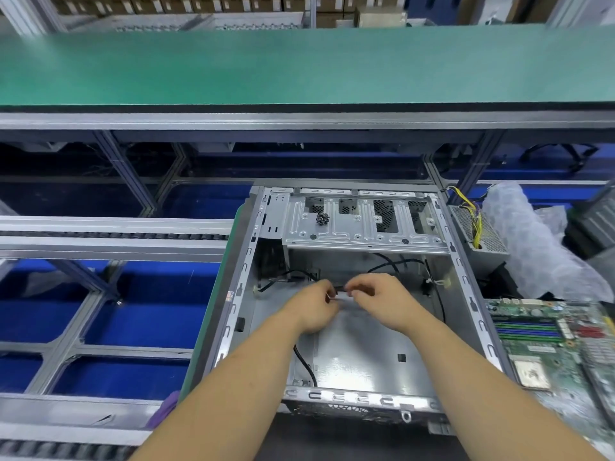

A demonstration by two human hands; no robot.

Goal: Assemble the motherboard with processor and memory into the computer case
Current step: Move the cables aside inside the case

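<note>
Two hands meet inside the open computer case (336, 361): left hand (314, 309) and right hand (382, 301), fingers curled, pinch one thin black cable (340, 288) between them.

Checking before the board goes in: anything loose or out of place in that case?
Yes. A small cluster of dark screws sits loose on the drive bracket at the far end of the case, free to roll. Black cables also lie across the case floor; both hands are pinching one.
</note>
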